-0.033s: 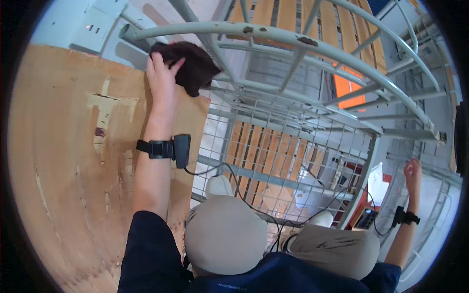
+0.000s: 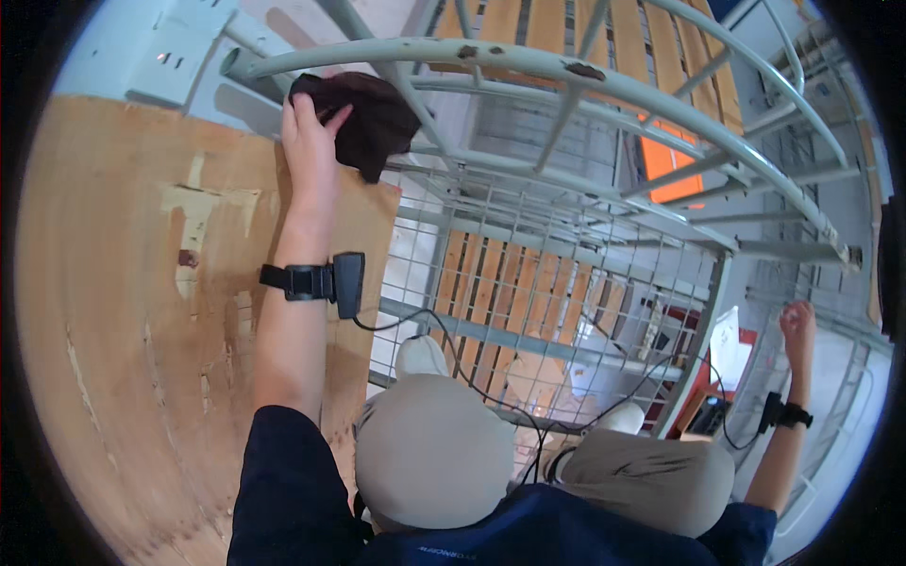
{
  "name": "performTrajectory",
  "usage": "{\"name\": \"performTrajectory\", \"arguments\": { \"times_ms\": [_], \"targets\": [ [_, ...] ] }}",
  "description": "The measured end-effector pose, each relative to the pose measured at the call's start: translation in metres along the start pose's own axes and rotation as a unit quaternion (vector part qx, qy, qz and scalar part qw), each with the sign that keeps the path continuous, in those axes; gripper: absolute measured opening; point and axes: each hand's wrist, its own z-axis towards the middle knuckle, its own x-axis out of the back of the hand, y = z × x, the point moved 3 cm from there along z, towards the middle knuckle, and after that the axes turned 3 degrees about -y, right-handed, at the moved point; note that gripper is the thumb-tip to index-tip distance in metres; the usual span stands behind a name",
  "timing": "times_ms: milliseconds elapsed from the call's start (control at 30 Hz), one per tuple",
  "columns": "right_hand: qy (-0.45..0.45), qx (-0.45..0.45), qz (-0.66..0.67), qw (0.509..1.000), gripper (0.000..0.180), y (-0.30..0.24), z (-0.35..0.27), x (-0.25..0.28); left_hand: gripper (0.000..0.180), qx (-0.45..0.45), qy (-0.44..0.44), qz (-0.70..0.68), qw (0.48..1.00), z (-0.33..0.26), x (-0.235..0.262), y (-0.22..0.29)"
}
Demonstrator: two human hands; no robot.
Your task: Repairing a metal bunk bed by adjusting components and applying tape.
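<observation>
A dark brown cloth is bunched in my left hand, at the upper left. The hand closes on it with the thumb reaching over the near side. Cloth and hand meet the pale green metal post of the bed frame, beside the wooden board; part of the cloth hangs over the board's far edge. Far out on the right, my right hand is raised with its fingers curled, close to a thin metal frame. What those fingers hold, if anything, is too small to make out.
A curved metal guard rail with chipped paint crosses the upper view. Below it spreads a wire mesh panel, with wooden slats behind. A black cable runs between my wrist straps. An orange panel stands beyond the rail.
The view has shifted slightly. The cloth's hanging part has a slightly different shape, while my left hand stays on it. My right hand is nearly unchanged.
</observation>
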Motion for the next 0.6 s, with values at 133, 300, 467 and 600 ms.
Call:
{"name": "performTrajectory", "arguments": {
  "times_ms": [133,300,467,600],
  "targets": [
    [-0.039,-0.101,0.037,0.993,0.02,0.0,-0.016,0.007,0.043,0.092,-0.021,0.168,0.981,0.015,0.003,-0.078],
    [-0.089,-0.162,0.058,0.981,0.014,-0.036,-0.026,0.012,0.047,0.26,-0.091,0.341,0.899,-0.03,-0.01,-0.165],
    [-0.022,-0.217,0.172,0.961,0.01,-0.034,-0.049,0.0,0.041,0.241,-0.007,0.172,0.955,-0.073,-0.021,-0.172],
    [-0.023,-0.204,0.152,0.967,0.012,-0.028,-0.048,-0.01,0.042,0.187,-0.139,0.161,0.959,-0.087,-0.045,-0.125]
  ]
}}
